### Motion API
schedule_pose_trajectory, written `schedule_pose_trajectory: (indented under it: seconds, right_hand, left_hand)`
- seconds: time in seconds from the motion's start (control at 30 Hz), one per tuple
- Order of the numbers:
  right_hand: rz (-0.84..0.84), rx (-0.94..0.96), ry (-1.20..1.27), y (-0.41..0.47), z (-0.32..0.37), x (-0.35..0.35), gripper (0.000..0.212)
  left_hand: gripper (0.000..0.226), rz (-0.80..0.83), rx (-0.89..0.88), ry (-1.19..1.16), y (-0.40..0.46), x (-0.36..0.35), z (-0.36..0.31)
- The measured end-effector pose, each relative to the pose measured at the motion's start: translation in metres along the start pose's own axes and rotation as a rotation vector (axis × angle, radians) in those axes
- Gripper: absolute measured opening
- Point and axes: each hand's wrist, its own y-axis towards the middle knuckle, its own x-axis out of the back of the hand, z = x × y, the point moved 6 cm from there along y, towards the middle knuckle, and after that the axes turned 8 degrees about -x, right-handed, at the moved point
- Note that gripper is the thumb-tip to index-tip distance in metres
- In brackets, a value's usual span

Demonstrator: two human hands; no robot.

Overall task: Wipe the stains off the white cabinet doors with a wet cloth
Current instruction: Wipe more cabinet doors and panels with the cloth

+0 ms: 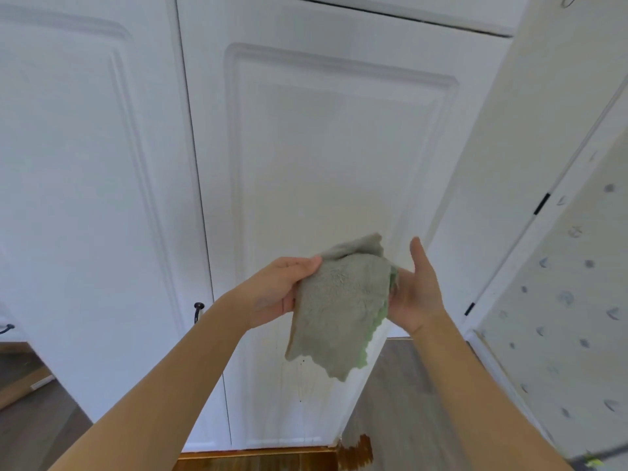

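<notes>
The cloth (339, 311) is fuzzy, napped grey-green terry, the cabinet doors (323, 147) smooth white-painted with a soft sheen, the handle (198, 311) dark metal, the floor (401, 402) matt wood-grain.

So the cloth (339, 311) hangs between both hands, left hand (285, 287) gripping its upper left edge and right hand (418, 290) touching its right edge, all in front of the lower half of the right door (323, 147). The left door (85, 164) sits beside it, with a handle (198, 311) low near its right edge. Drip stains (300, 379) run down the right door's bottom part just under the cloth, and the floor (401, 385) lies right of its bottom corner.
</notes>
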Motion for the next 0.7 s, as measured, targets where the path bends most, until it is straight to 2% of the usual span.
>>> schedule_pose_trajectory:
  seconds: [0.03,0.1,0.17,0.23,0.33,0.4,0.47,0.53,0.6,0.67,0.7]
  right_hand:
    - [0.006,-0.003,0.101,0.004,-0.011,0.01,0.085]
    - [-0.024,-0.045,0.144,0.008,-0.034,0.02,0.081]
    - [-0.078,-0.051,0.087,0.006,-0.042,0.018,0.064]
    - [-0.202,0.041,-0.07,0.002,-0.032,0.016,0.037]
    - [-0.356,0.234,-0.435,-0.004,-0.008,0.016,0.044]
    - [-0.429,0.326,-0.655,-0.01,0.002,0.011,0.036]
    - [-0.474,0.409,-0.774,-0.012,0.008,0.005,0.023]
    - [-0.459,0.491,-0.852,-0.011,0.014,-0.005,0.02]
    - [-0.434,0.534,-0.99,-0.008,0.018,-0.014,0.026]
    - [-0.487,0.585,-1.249,-0.004,0.022,-0.02,0.038]
    - [-0.535,0.639,-1.368,-0.003,0.025,-0.023,0.036]
  left_hand:
    - [0.035,-0.032,-0.01,-0.033,0.002,0.0,-0.002]
    - [0.034,-0.094,-0.01,-0.061,0.007,0.001,-0.001]
    - [0.035,-0.134,0.006,-0.031,0.01,0.005,0.001]
    - [0.032,-0.187,0.032,0.005,0.01,0.013,0.004]
    - [0.023,-0.369,0.076,0.186,0.009,0.035,0.008]
    - [0.025,-0.513,0.087,0.328,0.007,0.046,0.009]
    - [0.031,-0.584,0.035,0.362,0.006,0.049,0.005]
    - [0.029,-0.529,-0.041,0.375,0.01,0.043,-0.002]
    - [0.027,-0.428,-0.099,0.465,0.014,0.036,-0.01]
    - [0.027,-0.397,-0.152,0.688,0.019,0.033,-0.019]
    - [0.025,-0.404,-0.185,0.799,0.022,0.032,-0.024]
